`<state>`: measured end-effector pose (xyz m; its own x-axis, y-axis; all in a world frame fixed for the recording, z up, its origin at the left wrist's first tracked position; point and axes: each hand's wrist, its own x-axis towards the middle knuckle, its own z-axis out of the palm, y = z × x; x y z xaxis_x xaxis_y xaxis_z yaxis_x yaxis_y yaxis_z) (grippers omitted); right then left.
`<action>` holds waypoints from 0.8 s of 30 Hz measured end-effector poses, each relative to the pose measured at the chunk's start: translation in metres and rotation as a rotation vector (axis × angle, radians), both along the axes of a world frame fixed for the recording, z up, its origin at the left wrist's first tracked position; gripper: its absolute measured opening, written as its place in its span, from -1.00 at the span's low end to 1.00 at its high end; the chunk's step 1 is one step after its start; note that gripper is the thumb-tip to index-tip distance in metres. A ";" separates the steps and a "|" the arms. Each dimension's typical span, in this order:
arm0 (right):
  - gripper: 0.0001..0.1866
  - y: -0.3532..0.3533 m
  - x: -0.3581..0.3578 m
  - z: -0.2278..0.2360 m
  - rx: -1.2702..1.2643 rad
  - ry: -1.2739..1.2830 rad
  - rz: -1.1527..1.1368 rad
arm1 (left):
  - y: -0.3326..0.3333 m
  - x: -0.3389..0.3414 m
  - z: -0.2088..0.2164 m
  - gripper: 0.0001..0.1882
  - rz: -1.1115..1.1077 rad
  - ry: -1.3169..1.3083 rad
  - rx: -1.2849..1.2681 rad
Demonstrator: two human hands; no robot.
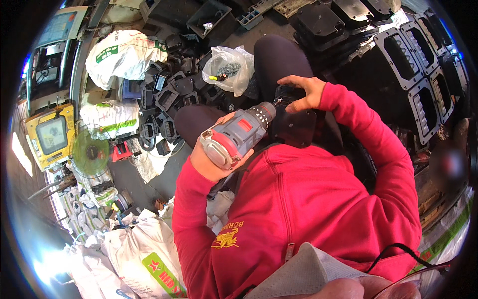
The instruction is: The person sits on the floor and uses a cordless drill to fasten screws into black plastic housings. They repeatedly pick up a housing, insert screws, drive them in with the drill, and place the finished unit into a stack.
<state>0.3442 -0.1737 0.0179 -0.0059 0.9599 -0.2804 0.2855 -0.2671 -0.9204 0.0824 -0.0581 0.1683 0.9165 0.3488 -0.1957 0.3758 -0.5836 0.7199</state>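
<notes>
My left hand (205, 163) is wrapped round a grey and red cordless drill (238, 133). The drill's chuck points up and right, at a black plastic part (295, 128) lying on my lap. With fingers and thumb spread round its upper end, my right hand (309, 93) grips that part near the drill's tip. The exact contact between bit and part is too dark to make out. Just beyond my left knee sits a clear plastic bag (211, 62) holding small metal screws and a yellow-tipped item.
Loose black plastic frames (167, 97) lie heaped on the floor at the left. Finished-looking black frames (398, 57) stand stacked at the right. A green fan (91, 150), a yellow-framed device (50, 137) and white sacks (129, 244) line the left side. Dark bins (211, 22) stand at the back.
</notes>
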 end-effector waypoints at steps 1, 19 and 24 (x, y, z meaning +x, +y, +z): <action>-0.25 -0.001 0.001 -0.001 -0.015 0.001 0.009 | -0.001 0.002 -0.001 -0.27 0.051 0.001 -0.073; -0.36 -0.002 -0.006 0.003 0.083 -0.026 0.001 | 0.012 0.017 -0.003 -0.29 -0.206 0.139 0.082; -0.37 -0.003 -0.007 0.003 0.040 -0.033 0.002 | 0.012 0.017 -0.010 -0.27 -0.195 0.189 0.127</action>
<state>0.3369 -0.1765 0.0204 0.0013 0.9704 -0.2415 0.3166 -0.2295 -0.9204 0.0993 -0.0458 0.1585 0.9202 0.2024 -0.3352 0.3680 -0.7392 0.5641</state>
